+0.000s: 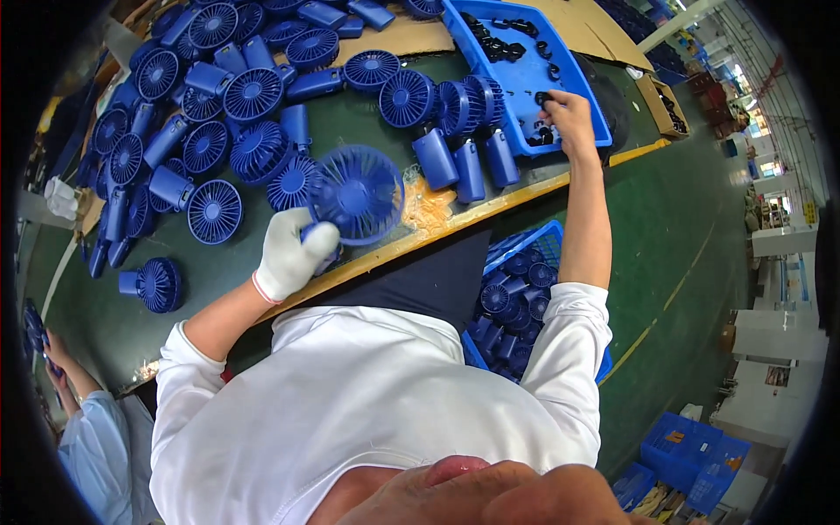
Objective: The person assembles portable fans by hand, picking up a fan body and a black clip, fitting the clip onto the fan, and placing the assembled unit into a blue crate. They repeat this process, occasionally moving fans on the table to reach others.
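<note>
A white glove covers my left hand (293, 254), which is closed round the handle of a blue handheld fan (356, 194) above the table's front edge. The fan's round grille faces up, and most of its handle is hidden by the glove. My bare right hand (567, 118) reaches into a blue plastic tray (598, 122) at its near right corner. Its fingers pinch a small black part (543, 99) whose exact kind I cannot make out. More small black parts (503, 48) lie loose in the tray. Between my hands, three blue fans (468, 171) lie side by side, handles toward me.
Many blue fans (254, 94) are heaped on the green table (262, 262) at left. One lone fan (159, 285) lies near the front left. Below the yellow table edge (525, 194), a blue crate (560, 234) holds more fans. A co-worker (105, 446) is at far left.
</note>
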`<action>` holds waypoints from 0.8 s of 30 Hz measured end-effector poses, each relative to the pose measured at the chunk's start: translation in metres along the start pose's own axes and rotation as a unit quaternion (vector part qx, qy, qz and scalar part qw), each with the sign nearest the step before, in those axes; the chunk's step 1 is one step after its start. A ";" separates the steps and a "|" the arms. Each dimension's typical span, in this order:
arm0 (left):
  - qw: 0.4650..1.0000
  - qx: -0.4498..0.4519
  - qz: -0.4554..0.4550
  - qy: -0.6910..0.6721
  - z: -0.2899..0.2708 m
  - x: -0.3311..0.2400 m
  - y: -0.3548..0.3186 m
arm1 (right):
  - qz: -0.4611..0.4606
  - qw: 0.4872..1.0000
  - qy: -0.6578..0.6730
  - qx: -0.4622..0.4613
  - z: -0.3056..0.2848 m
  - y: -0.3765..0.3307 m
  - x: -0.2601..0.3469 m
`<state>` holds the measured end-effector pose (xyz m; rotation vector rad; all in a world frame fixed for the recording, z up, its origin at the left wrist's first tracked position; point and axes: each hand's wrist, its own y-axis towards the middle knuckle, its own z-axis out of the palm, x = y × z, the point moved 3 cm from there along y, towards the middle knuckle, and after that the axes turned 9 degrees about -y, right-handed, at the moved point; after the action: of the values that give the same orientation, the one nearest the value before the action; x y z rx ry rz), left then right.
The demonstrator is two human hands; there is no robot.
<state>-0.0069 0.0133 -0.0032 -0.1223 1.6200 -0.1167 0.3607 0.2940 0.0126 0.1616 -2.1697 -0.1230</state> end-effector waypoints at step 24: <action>0.957 -0.078 0.007 -0.280 0.017 0.003 0.042 | -0.536 0.817 -0.109 -0.184 0.174 -0.199 0.176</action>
<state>0.0094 0.0547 -0.0138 -0.2413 1.0615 0.0558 0.1324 0.0744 0.0268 1.1775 -1.9611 -1.2371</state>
